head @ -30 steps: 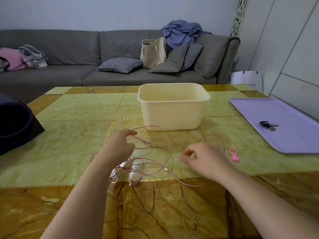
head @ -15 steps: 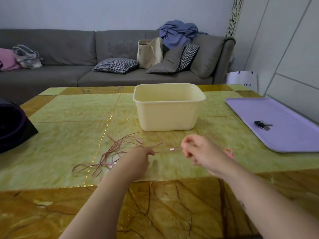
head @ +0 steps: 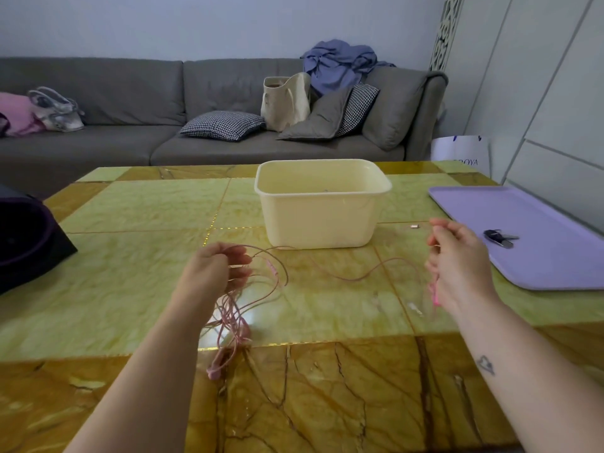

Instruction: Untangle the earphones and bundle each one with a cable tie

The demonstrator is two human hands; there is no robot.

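Observation:
Pink earphones [head: 233,317] hang in a tangled bunch from my left hand [head: 214,268], whose curled fingers grip several strands above the table. An earbud end dangles near the table's front. One strand of the cable runs right in a sagging arc to my right hand [head: 457,263], which pinches it near the plug [head: 415,226]. A pink cable tie [head: 434,294] shows just left of my right wrist; whether it lies on the table or hangs from the hand I cannot tell.
A cream plastic tub [head: 322,207] stands mid-table behind the cable. A lilac tray [head: 529,237] with keys [head: 498,237] lies at the right. A dark bag [head: 29,240] sits at the left edge. A grey sofa with cushions and bags is beyond.
My hands have drawn apart: the right moved far right and up pulling one strand out, the left lifted the tangled bunch off the table.

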